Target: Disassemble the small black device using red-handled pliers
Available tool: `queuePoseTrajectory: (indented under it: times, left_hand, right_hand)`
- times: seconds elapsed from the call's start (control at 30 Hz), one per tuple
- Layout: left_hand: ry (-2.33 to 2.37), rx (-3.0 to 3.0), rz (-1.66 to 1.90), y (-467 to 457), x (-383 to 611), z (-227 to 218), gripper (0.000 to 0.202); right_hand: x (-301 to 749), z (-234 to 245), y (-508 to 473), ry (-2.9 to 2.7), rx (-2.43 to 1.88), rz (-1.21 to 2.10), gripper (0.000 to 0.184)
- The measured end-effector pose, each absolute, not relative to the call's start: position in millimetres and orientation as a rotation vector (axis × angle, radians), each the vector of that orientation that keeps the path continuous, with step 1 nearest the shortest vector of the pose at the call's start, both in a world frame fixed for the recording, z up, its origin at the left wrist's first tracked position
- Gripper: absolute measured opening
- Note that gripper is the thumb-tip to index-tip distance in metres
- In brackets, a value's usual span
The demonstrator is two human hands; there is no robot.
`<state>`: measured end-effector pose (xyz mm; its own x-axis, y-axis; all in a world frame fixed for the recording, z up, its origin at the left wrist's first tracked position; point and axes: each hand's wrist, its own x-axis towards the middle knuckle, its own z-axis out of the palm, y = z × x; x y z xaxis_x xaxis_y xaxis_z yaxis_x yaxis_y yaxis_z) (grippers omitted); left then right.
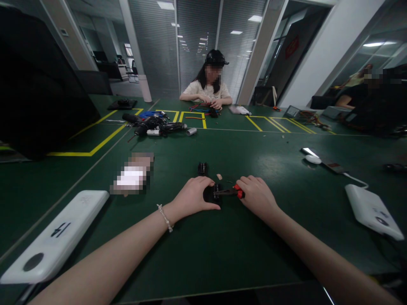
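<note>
My left hand (pixel 193 195) is closed round a small black part (pixel 209 195) on the green table, thumb on the near side and fingers on the far side. What kind of part it is I cannot make out. My right hand (pixel 257 195) grips red-handled pliers (pixel 227 192), whose dark jaws point left and meet the part's right side. Just beyond my left hand lies another small black part (pixel 202 168) with metallic bits. A small tan scrap (pixel 219 176) rests between the hands, near a thin dark sliver (pixel 229 181).
White power banks (pixel 60 237) (pixel 373 212) lie at left and right. A blurred-out phone-like object (pixel 133 174) is at left. Black tools and wires (pixel 152 123) pile up farther back. Across the green table (pixel 270 262) sits a person (pixel 208 87), hands on coloured wires.
</note>
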<state>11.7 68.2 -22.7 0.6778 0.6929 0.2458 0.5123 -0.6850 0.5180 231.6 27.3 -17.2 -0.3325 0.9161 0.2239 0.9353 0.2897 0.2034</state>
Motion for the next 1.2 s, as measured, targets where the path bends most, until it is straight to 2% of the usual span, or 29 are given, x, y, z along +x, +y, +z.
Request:
queuePoseTrajectory:
  times: [1.2]
  left_hand:
    - [0.875,2.472,0.619,71.0,9.9,-25.4,0.063]
  right_hand:
    - [232.0,-16.8,26.6,-2.492,-1.751,-0.408,0.022]
